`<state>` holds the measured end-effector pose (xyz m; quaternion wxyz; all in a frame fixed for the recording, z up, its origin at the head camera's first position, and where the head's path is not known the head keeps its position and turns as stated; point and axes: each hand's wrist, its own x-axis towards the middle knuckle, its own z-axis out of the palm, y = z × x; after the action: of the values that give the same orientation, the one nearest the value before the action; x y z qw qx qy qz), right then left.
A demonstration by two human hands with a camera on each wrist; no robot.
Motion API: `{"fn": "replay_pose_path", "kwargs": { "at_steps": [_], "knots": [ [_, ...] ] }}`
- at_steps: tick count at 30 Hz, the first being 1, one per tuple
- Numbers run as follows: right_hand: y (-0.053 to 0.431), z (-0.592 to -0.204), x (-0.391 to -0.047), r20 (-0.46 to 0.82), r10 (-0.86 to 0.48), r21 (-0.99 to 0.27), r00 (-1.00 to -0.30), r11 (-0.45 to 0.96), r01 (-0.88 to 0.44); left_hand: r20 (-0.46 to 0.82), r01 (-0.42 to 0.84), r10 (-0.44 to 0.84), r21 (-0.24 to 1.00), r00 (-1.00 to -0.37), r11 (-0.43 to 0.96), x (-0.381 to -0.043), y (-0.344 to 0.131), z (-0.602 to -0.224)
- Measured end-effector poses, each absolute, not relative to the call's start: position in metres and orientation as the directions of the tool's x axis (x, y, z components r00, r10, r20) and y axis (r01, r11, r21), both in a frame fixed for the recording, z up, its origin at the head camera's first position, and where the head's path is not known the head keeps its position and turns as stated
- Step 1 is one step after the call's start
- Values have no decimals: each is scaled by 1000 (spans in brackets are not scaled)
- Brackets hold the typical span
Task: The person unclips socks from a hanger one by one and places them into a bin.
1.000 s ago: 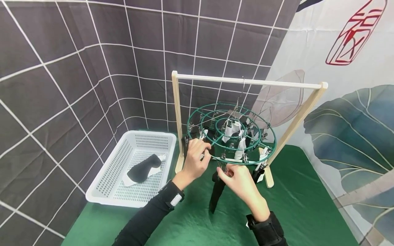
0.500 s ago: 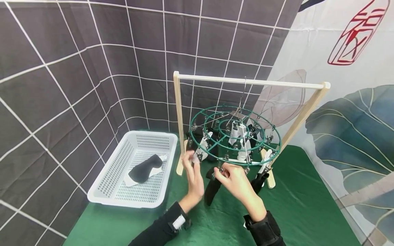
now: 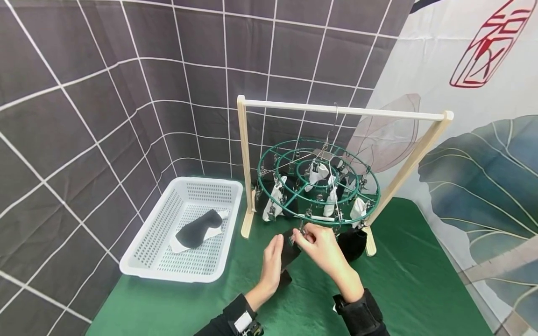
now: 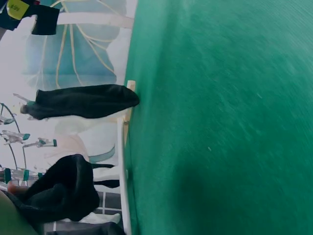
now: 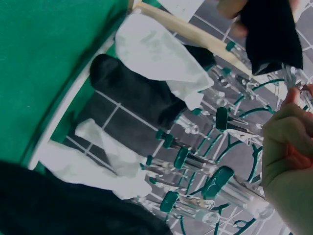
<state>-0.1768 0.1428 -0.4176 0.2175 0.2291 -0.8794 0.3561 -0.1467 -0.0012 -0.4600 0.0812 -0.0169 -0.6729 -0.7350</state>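
In the head view, a black sock [image 3: 290,251] hangs at the front of the round green clip hanger [image 3: 290,204]. My right hand [image 3: 325,247] pinches a small metal clip at its upper end. My left hand [image 3: 271,267] lies along the sock's left side, fingers straight and pointing up. The right wrist view shows this sock [image 5: 273,34] up close, with left-hand fingers [image 5: 232,12] beside it and my right hand [image 5: 288,147] at its clipped end. Part of the left hand is hidden behind the sock.
The hanger hooks on a wooden stand [image 3: 290,106]. White socks [image 3: 275,198] and another black sock [image 3: 352,242] hang from its clips. A white basket [image 3: 138,254] at left holds a dark grey and white sock [image 3: 197,229]. Green cloth [image 3: 403,280] covers the table.
My left hand has left the hanger's left rim and come down to the black sock, which now tilts differently. My right hand stays at the clip. The hanger has swayed slightly.
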Motion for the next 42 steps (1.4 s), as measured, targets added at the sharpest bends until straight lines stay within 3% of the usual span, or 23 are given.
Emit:
{"fn": "replay_pose_path", "kwargs": {
  "at_steps": [10, 17, 24, 35, 38, 42],
  "knots": [
    [148, -421, -177, 538, -289, -533, -792, 611, -586, 237, 235, -95, 971, -967, 39, -151, -4, -461],
    [148, -426, -181, 606, -327, -499, -725, 554, -666, 226, 226, -26, 974, -974, -5, -153, -5, -463],
    [149, -424, -182, 699, -322, -449, -639, 498, -742, 235, 233, -52, 972, -971, 39, -157, -14, -456],
    [147, -422, -182, 707, -324, -435, -629, 502, -748, 192, 189, -19, 978, -981, 93, -186, -56, -429],
    [146, -422, -182, 701, -325, -439, -635, 505, -743, 228, 223, 2, 950, -974, 220, -199, -75, -422],
    [147, -423, -182, 681, -325, -451, -656, 520, -726, 211, 267, 170, 849, -963, 457, -210, -100, -398]
  ]
}}
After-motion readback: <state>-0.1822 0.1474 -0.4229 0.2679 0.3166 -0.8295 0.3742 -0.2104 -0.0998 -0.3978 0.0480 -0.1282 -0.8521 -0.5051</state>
